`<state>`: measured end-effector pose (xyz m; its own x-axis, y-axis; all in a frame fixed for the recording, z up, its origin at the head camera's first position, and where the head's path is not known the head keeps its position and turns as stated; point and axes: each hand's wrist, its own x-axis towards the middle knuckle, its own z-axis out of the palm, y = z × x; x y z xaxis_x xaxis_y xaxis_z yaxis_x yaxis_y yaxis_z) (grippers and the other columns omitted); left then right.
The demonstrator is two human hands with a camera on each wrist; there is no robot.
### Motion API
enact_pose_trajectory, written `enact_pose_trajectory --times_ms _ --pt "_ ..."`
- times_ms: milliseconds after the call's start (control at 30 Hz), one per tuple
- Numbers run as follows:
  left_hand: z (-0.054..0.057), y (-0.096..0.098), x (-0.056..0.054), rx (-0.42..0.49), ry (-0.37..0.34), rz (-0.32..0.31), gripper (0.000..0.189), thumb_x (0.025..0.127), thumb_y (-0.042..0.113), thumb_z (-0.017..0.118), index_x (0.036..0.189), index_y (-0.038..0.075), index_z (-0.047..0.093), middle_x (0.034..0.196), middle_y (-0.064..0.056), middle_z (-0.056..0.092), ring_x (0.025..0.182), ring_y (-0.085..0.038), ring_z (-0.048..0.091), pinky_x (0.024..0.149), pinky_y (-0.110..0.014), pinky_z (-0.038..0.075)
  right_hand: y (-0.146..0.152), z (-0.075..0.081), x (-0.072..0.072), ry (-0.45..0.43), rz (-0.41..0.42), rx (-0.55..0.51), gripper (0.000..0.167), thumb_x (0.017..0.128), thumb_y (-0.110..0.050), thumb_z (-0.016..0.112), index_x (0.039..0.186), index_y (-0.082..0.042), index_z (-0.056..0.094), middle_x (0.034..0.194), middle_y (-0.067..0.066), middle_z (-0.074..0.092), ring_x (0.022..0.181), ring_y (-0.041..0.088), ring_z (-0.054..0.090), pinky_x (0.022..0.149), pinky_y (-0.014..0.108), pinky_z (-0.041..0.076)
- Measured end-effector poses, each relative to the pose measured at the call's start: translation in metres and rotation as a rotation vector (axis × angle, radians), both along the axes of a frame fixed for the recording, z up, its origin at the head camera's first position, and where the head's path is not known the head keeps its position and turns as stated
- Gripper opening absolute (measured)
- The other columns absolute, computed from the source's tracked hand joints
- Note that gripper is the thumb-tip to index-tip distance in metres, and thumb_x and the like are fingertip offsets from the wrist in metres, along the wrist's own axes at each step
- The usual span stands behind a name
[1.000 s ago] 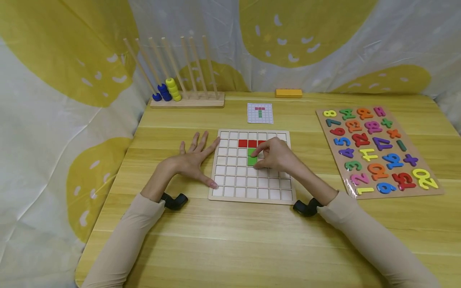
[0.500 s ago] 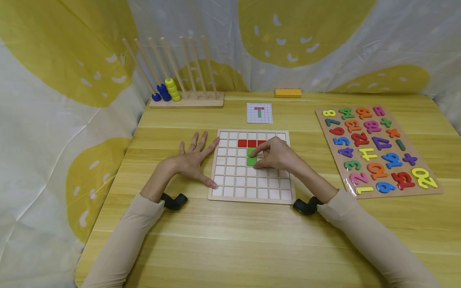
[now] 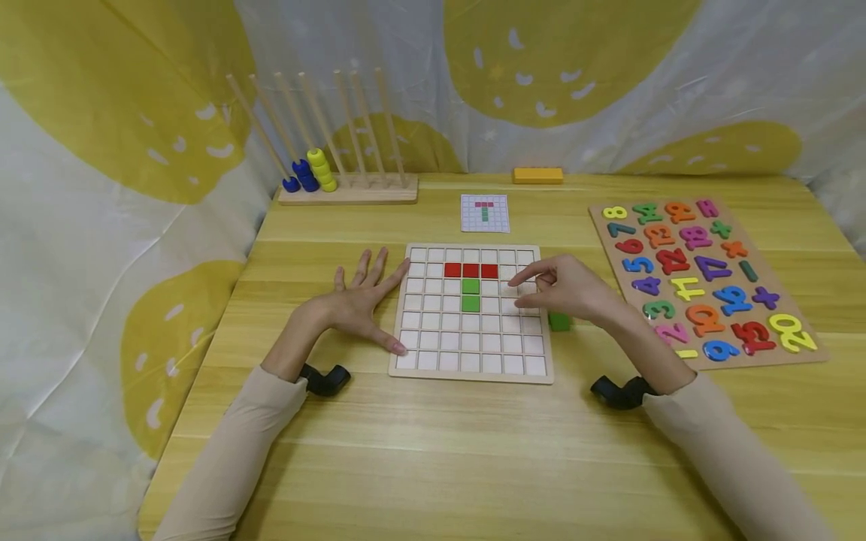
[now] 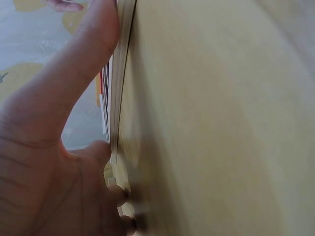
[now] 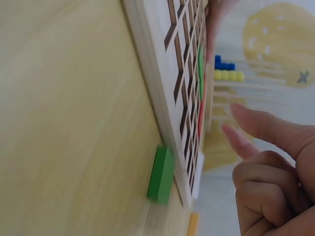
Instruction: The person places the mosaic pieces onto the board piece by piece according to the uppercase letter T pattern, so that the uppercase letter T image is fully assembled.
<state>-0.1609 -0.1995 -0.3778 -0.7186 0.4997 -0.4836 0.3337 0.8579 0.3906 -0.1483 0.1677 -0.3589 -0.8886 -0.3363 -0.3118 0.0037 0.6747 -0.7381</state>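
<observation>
A wooden grid board (image 3: 449, 340) lies flat on the table, its cells mostly white. Three red squares (image 3: 470, 270) form a row near its far side, and two green squares (image 3: 470, 295) sit below the middle one. My left hand (image 3: 355, 306) rests at the board's left edge with fingers spread, thumb and index finger touching the frame. Over the board's right part hovers my right hand (image 3: 564, 289), thumb and index finger apart and nothing between them. A loose green block (image 5: 161, 177) lies on the table against or close to the board's right edge, partly hidden in the head view.
A small pattern card (image 3: 484, 214) showing a red and green T lies beyond the board. At the back left stands a peg rack (image 3: 348, 191) with blue and yellow beads. A number puzzle (image 3: 710, 285) is on the right, and an orange block (image 3: 537, 176) at the back.
My right hand has drawn back to the right from the green squares, leaving both in view. The loose green block now shows beside the board. My left hand stays in place.
</observation>
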Motion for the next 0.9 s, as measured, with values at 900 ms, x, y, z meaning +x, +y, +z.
enact_pose_trajectory --times_ms 900 --pt "0.006 0.003 0.002 -0.027 0.01 -0.011 0.142 0.073 0.067 0.085 0.166 0.027 -0.015 0.167 -0.017 -0.035 0.153 -0.041 -0.036 0.115 -0.079 -0.019 0.059 -0.012 0.029 -0.163 -0.053 -0.018 0.049 0.085 -0.011 0.085 0.128 -0.004 0.064 0.061 -0.006 0.035 0.054 0.01 0.033 0.053 0.026 0.028"
